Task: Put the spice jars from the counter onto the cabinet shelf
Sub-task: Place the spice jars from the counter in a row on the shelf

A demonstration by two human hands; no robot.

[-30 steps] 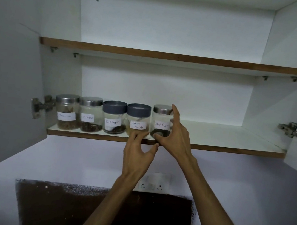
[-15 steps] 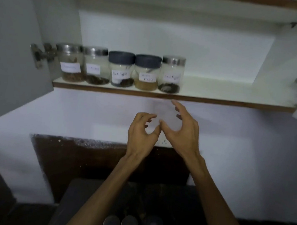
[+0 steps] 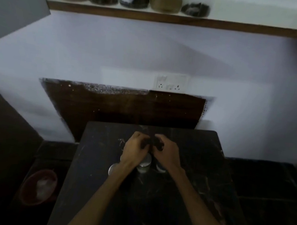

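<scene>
On the dark counter, my left hand and my right hand sit side by side, fingers curled down around something dark between the fingertips. In the dim light I cannot say whether it is a jar lid or whether they grip it. A silver-lidded jar stands just under the two hands. A second silver lid peeks out beside my left wrist, and a third jar shows under my right hand. Several labelled spice jars stand in a row on the cabinet shelf at the top.
The open cabinet door hangs at the upper left. A wall socket plate sits above a dark backsplash. A red bowl lies low to the left of the counter. The shelf's right part is bare.
Both hands came down from just below the shelf to the jars on the counter, and my view tilted down with them. The shelf jars stayed put.
</scene>
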